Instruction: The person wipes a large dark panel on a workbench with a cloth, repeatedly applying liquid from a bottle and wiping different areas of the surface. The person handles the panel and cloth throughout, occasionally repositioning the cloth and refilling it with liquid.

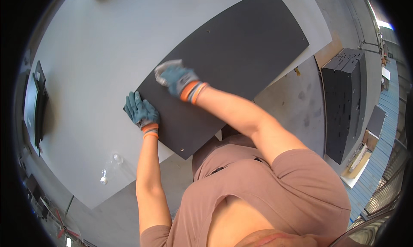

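A large dark grey flat panel (241,49) with small holes near its corners lies slantwise on a pale grey tabletop (99,70), its near corner reaching past the table edge towards my body. My left hand (143,113), in a teal and grey glove with an orange cuff, rests on the panel's left corner with fingers stretched out. My right hand (178,80), gloved alike, presses a crumpled whitish cloth (165,67) against the panel close to its far-left edge. Slight blur covers this hand, and part of the cloth is hidden beneath it.
A clear plastic bottle (111,168) lies on the table at the near left. Dark panels (39,105) stand at the table's left rim. A tall stack of dark panels (344,101) stands to the right, beside a blue ribbed surface (378,148) carrying boards.
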`<state>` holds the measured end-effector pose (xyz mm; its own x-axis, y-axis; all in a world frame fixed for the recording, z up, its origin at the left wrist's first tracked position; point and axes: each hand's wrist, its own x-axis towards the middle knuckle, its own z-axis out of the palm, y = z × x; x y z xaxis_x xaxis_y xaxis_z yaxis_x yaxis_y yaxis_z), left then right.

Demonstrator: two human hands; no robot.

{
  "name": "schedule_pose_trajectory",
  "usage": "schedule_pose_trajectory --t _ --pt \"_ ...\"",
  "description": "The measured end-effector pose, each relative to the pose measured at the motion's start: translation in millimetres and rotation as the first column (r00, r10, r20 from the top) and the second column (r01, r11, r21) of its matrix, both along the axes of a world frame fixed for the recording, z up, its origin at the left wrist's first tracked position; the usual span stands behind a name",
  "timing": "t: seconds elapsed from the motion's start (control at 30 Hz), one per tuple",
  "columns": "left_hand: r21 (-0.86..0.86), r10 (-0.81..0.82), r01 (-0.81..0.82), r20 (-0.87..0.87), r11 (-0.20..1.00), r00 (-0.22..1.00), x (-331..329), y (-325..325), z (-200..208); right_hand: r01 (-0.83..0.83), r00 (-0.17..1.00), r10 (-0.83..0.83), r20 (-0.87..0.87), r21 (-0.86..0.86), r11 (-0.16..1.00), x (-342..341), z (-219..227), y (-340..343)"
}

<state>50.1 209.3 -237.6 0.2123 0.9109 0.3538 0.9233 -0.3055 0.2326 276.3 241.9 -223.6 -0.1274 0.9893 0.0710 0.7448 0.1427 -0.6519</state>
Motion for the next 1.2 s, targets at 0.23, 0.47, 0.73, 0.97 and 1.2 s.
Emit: schedule_pose_trajectory --t 0.23,0.47,0.73,0.97,1.2 --pt "0.018 -0.012 0.013 -0.015 1.0 1.0 5.1 1.7 5.1 0.423 0.837 -0.463 0.292 0.192 0.886 293.7 18.2 116.0" --pt "-0.139 0.233 -0.274 -0.258 0.951 0.938 35.6 8.1 15.3 0.246 0.756 -0.431 0.493 0.397 0.885 309.2 25.8 119.5" --pt "-0.13 0.402 -0.402 -0.027 0.906 0.915 262.4 75.1 0.7 -0.108 0.991 0.065 0.12 0.402 0.909 250.1 -17.9 88.9" --pt "-0.072 0.394 -0.408 -0.158 0.91 0.906 275.9 80.3 -7.5 0.522 0.828 -0.546 0.128 0.184 0.833 548.5 1.6 181.6" --pt "-0.072 0.406 -0.427 -0.199 0.902 0.892 277.6 82.7 -2.7 0.447 0.844 -0.495 0.208 0.237 0.863 524.8 10.5 153.7"
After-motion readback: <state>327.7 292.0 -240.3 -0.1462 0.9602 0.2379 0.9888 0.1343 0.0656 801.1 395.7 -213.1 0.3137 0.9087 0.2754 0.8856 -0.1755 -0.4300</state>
